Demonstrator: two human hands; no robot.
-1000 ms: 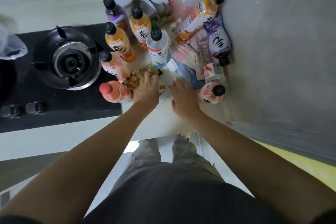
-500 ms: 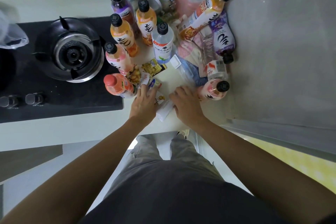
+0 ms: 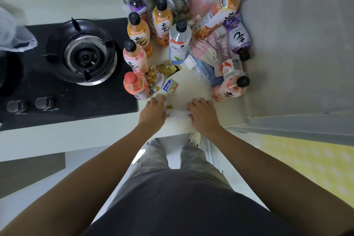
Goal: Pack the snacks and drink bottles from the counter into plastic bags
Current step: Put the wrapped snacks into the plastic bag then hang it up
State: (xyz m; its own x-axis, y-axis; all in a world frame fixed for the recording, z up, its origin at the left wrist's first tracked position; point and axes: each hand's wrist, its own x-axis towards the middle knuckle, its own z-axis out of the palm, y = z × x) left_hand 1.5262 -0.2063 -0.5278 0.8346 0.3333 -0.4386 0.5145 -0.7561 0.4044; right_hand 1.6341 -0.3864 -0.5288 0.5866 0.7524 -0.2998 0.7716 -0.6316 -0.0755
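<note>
Hands sit low on the tabletop (image 3: 191, 92): left hand (image 3: 153, 114) and right hand (image 3: 203, 116), fingers curled, each seem to pinch an end of a thin white bag (image 3: 179, 115), though the grip is partly hidden. The film is limp and slippery; take it at the mouth edge. Snacks (image 3: 161, 74) lie just beyond, bottles (image 3: 139, 34) behind them, rigid, heavy, best held round the body.
</note>
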